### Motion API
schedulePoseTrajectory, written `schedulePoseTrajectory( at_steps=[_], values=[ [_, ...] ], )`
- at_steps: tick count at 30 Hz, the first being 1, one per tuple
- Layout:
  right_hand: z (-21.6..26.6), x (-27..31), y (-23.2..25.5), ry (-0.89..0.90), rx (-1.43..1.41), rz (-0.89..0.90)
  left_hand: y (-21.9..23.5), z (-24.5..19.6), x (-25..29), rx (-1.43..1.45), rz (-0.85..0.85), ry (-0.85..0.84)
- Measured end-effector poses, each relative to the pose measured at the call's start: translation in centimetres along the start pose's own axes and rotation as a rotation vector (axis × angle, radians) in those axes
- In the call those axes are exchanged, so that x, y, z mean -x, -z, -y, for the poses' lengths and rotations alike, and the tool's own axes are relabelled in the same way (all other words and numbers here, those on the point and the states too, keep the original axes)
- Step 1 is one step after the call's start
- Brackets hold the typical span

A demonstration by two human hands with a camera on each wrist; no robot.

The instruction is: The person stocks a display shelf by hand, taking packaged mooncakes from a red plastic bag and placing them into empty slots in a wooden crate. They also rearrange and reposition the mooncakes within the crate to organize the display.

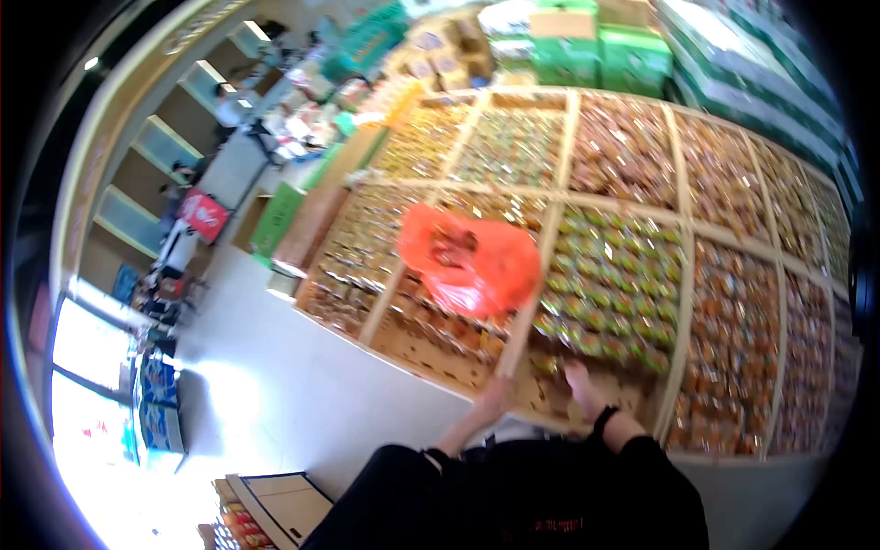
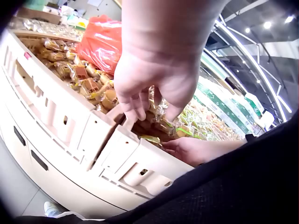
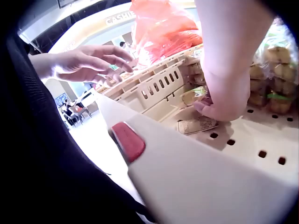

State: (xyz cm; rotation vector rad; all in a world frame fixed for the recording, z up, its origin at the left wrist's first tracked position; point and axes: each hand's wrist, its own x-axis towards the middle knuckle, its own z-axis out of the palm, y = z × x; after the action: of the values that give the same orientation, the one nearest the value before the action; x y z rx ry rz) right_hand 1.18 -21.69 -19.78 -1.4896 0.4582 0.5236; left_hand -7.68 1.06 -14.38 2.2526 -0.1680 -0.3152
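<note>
Glare whites out the left side and floor [image 1: 225,394]; ceiling lights [image 2: 267,25] shine; all views bend darkly at the edges, slightly blurred.

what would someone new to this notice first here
Probably the bright red plastic bag, lying across the packed goods left of the crate of green-trimmed packets. Next, the large grid of pale crates filled with small wrapped items. At its near edge, the right hand touches a wrapped packet inside a crate.
</note>
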Motion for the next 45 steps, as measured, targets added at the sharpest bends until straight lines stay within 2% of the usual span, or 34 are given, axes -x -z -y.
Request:
schedulePoseTrajectory(
  at_steps=[1, 2, 3, 4, 5, 6, 7, 9, 11, 13, 15, 16, 17, 19, 20, 21, 22, 23, 25, 27, 28, 30, 31, 33, 35, 36, 37, 38, 39, 42, 44, 45],
  values=[
    [1.1, 0.2, -1.0, -0.03, 0.079, -0.103, 4.0, -6.3, 1.5, 0.013, -0.017, 0.065],
    [2.5, 0.5, -1.9, -0.017, 0.038, -0.096, 4.9, -5.9, 1.6, -0.007, -0.05, 0.022],
    [1.2, -0.8, -2.9, -0.036, -0.113, -0.13, 5.0, -5.0, 2.4, -0.025, -0.069, -0.018],
    [-1.6, -3.5, -2.9, 0.213, 0.202, -0.234, 6.1, -5.2, 2.6, -0.038, -0.104, -0.026],
    [-3.7, -5.7, -2.7, 0.218, 0.234, -0.224, 7.1, -5.7, 3.2, 0.018, -0.125, 0.034],
    [-0.7, -3.4, -2.9, 0.149, 0.183, -0.212, 7.9, -5.7, 3.4, 0.079, -0.139, 0.093],
    [-0.5, -3.3, -3.1, 0.152, 0.276, -0.254, 8.7, -4.8, 3.3, 0.079, -0.148, 0.087],
    [-0.9, -3.5, -3.0, 0.186, 0.44, -0.292, 10.2, -3.0, 2.9, 0.123, -0.224, 0.27],
    [-0.7, -3.1, -2.4, 0.138, 0.454, -0.282, 11.9, -2.0, 1.8, 0.132, -0.216, 0.272],
    [0.3, -1.8, -1.0, 0.097, 0.461, -0.278, 14.0, -1.8, -0.8, 0.143, -0.41, 0.165],
    [0.9, -0.1, 0.7, 0.097, 0.564, -0.143, 16.3, -0.5, -3.9, -0.117, -0.515, 0.048],
    [0.7, 0.7, 1.8, 0.217, 0.686, -0.105, 17.4, -0.7, -5.5, -0.177, -0.607, 0.001],
    [0.3, 0.6, 3.2, 0.199, 0.687, -0.123, 18.5, -1.0, -7.4, -0.234, -0.693, -0.044],
    [-1.8, 1.7, 6.4, -0.027, 0.206, 0.018, 20.5, -1.1, -11.0, -0.306, -0.807, -0.196],
    [-2.3, 2.9, 7.9, -0.033, 0.218, -0.018, 21.7, -2.8, -12.4, -0.291, -0.783, -0.233],
    [-2.0, 3.9, 9.3, -0.038, 0.232, -0.054, 21.9, -2.0, -14.6, -0.22, -0.79, -0.224],
    [-0.9, 5.9, 10.2, 0.052, 0.516, -0.187, 22.9, -3.8, -15.9, -0.097, -0.675, -0.222],
    [0.4, 8.5, 10.6, 0.144, 0.807, -0.305, 23.1, -4.5, -17.2, -0.146, -0.643, -0.177],
    [1.7, 12.2, 11.2, 0.093, 0.859, -0.374, 23.1, -4.7, -19.9, -0.125, -0.612, -0.204],
    [1.8, 13.9, 11.8, 0.067, 0.917, -0.427, 22.6, -3.3, -22.0, -0.174, -0.516, -0.369],
    [1.4, 14.7, 12.2, 0.087, 0.908, -0.426, 22.1, -2.0, -23.0, -0.165, -0.512, -0.368],
    [0.6, 15.8, 12.0, 0.097, 0.894, -0.427, 21.2, 0.4, -24.5, -0.333, -0.26, -0.045],
    [0.6, 16.3, 11.5, 0.072, 0.927, -0.416, 20.5, 1.2, -24.0, -0.332, -0.251, -0.048],
    [1.4, 16.8, 10.9, 0.047, 0.966, -0.417, 18.2, 2.6, -22.3, -0.514, -0.328, -0.147],
    [2.8, 16.9, 10.2, 0.03, 1.02, -0.409, 17.5, 4.8, -22.3, -0.479, -0.302, -0.145],
    [2.8, 16.5, 10.4, 0.026, 1.019, -0.412, 17.3, 5.2, -22.4, -0.318, -0.35, -0.118],
    [2.2, 16.1, 10.7, 0.065, 1.036, -0.389, 17.6, 3.8, -21.6, -0.158, -0.393, -0.085],
    [1.5, 15.8, 11.0, 0.105, 1.055, -0.362, 18.2, 2.6, -20.9, -0.163, -0.349, 0.048],
    [1.5, 15.9, 11.1, 0.1, 1.059, -0.358, 18.6, 1.1, -20.5, -0.16, -0.346, 0.053],
    [1.8, 15.3, 11.4, 0.126, 1.066, -0.286, 18.9, -1.9, -19.3, -0.016, -0.735, 0.012],
    [1.6, 14.3, 11.5, 0.087, 0.85, -0.288, 20.2, -4.6, -17.0, 0.044, -0.711, -0.025],
    [1.7, 13.6, 11.3, 0.092, 0.857, -0.267, 20.8, -5.4, -15.9, 0.106, -0.681, -0.074]
  ],
)
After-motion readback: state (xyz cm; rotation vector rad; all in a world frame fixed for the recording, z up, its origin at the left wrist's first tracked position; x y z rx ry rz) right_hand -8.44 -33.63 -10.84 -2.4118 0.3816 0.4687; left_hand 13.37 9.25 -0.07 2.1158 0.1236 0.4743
